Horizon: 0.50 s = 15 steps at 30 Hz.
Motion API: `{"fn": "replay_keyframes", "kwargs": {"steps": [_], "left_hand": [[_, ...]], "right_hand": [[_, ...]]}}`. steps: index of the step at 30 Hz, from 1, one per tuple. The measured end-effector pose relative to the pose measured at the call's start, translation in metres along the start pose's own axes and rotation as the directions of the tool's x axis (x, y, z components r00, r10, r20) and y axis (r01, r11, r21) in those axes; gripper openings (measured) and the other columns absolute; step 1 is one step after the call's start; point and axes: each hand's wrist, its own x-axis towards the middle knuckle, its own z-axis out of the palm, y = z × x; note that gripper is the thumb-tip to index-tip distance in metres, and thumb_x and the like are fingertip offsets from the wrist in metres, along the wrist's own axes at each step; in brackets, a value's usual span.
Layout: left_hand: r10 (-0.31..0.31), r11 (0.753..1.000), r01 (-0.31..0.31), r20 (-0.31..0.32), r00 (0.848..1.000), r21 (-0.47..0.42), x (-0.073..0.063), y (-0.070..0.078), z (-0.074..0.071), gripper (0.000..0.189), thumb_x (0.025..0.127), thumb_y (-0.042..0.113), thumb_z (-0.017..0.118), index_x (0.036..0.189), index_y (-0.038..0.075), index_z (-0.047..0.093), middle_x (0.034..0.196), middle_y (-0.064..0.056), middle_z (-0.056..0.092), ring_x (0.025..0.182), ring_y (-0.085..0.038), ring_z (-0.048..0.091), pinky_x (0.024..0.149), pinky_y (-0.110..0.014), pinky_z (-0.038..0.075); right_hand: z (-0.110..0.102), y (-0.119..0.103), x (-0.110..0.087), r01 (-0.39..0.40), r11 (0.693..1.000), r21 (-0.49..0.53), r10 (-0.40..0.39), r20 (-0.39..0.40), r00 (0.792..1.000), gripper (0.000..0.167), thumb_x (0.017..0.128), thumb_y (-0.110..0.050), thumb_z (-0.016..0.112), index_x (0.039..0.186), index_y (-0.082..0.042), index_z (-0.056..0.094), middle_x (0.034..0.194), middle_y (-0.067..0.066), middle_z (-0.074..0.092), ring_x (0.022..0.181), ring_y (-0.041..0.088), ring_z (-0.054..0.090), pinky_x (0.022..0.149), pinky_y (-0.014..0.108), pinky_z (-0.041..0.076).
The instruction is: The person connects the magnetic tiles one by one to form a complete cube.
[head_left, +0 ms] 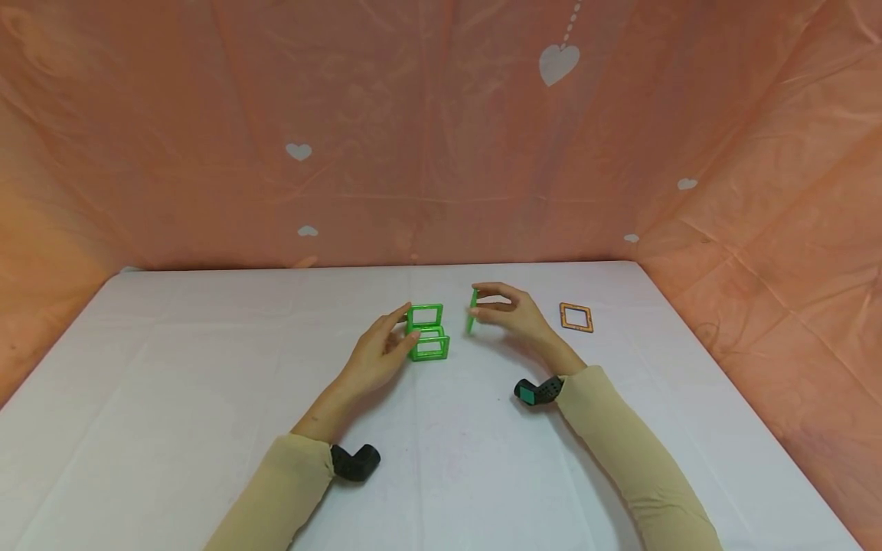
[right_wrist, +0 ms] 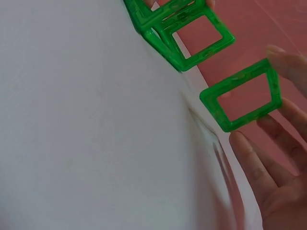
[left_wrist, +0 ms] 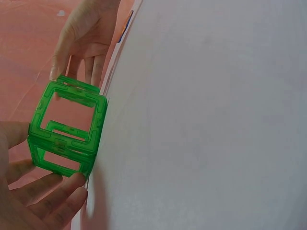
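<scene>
A green structure of joined square magnetic tiles [left_wrist: 60, 143] stands near the middle of the table, one side toward me. My left hand [head_left: 368, 356] grips it from the left, thumb at the near tile and fingers at the far one. To its right, my right hand [head_left: 513, 314] pinches a single green magnetic tile [right_wrist: 216, 111] by its edges, held upright with a gap between it and the structure. In the left wrist view the right hand's fingers show behind the structure.
An orange magnetic tile [head_left: 577, 329] lies flat on the white tablecloth [head_left: 207, 383], right of my right hand. An orange-pink curtain with pale hearts [head_left: 427, 138] hangs behind the far table edge and along the sides. Black wrist cameras [head_left: 356, 464] sit at both sleeves.
</scene>
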Motion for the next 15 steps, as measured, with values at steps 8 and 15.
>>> {"fn": "replay_keyframes", "kwargs": {"steps": [8, 15], "left_hand": [[-0.001, 1.0, 0.002, 0.003, 1.0, -0.008, -0.0007, 0.0006, -0.0006, 0.057, 0.097, 0.021, 0.058, 0.147, 0.003, 0.036, 0.138, -0.021, 0.049, 0.104, -0.033, 0.062, 0.09, -0.046, 0.05], [0.003, 1.0, -0.003, 0.004, 1.0, -0.007, -0.0006, 0.0004, -0.0003, 0.058, 0.097, 0.021, 0.057, 0.147, 0.003, 0.035, 0.139, -0.02, 0.048, 0.103, -0.032, 0.062, 0.09, -0.046, 0.05]], "right_hand": [[0.0019, -0.0007, -0.0004, -0.013, 0.997, 0.073, 0.01, 0.045, 0.999, 0.053, 0.087, -0.007, 0.07, 0.136, -0.004, 0.052, 0.13, 0.017, 0.052, 0.101, 0.011, 0.066, 0.085, 0.038, 0.056], [0.0043, -0.0048, -0.0019, -0.013, 0.998, 0.064, 0.007, 0.087, 0.996, 0.055, 0.086, -0.011, 0.072, 0.135, 0.0, 0.051, 0.132, 0.016, 0.053, 0.104, 0.011, 0.066, 0.086, 0.035, 0.055]]}}
